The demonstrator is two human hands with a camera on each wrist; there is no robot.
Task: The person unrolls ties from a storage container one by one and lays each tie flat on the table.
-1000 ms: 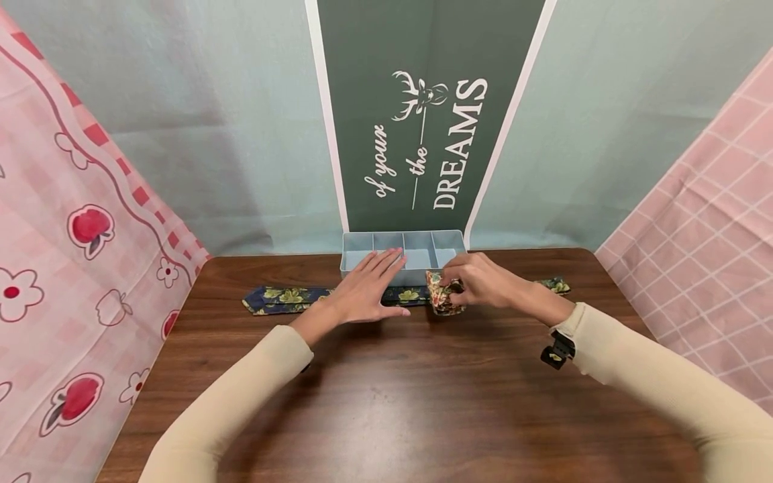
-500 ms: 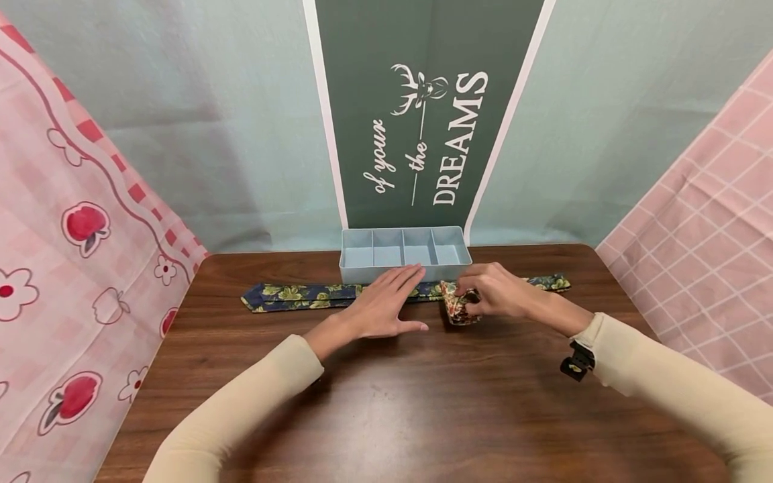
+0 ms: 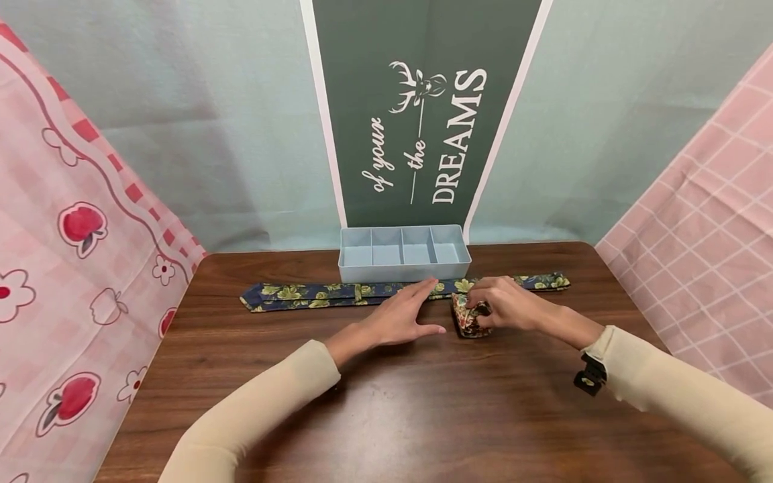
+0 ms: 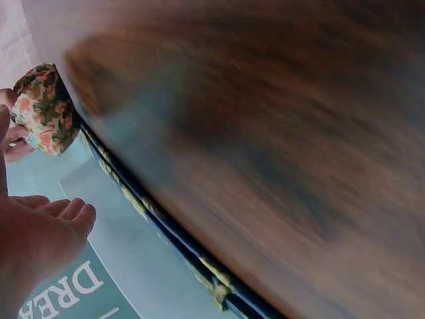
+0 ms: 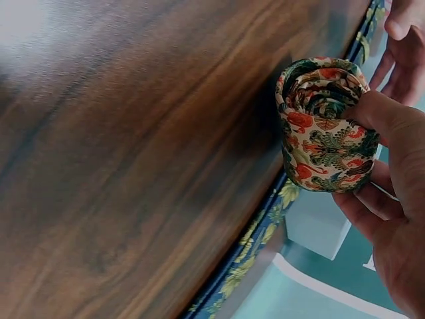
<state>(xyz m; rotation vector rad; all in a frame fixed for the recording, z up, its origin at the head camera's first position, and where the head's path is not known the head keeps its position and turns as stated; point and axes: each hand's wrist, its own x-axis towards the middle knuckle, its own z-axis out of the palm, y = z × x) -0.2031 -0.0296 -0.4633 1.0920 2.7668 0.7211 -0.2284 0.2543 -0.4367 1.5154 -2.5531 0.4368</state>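
Observation:
A rolled-up necktie [image 3: 462,318] with a cream, orange and green floral print stands near the table's far side. My right hand [image 3: 510,303] pinches it from the right; in the right wrist view the thumb is at the coiled top of the roll [image 5: 329,156] and the fingers are at its side. My left hand [image 3: 395,319], fingers straight and thumb spread, hovers just left of the roll, apart from it. A navy necktie [image 3: 302,295] with yellow-green flowers lies stretched out behind both hands, its middle partly covered by them.
Behind the navy tie sits a light blue box [image 3: 404,274] with several compartments, close to the back curtain [image 3: 266,134]. Pink patterned cloths hang at the left and right sides of the brown wooden table [image 3: 374,416].
Both hands and the rolled tie have shifted right and nearer to me, away from the box. More of the navy tie and the box's front now shows.

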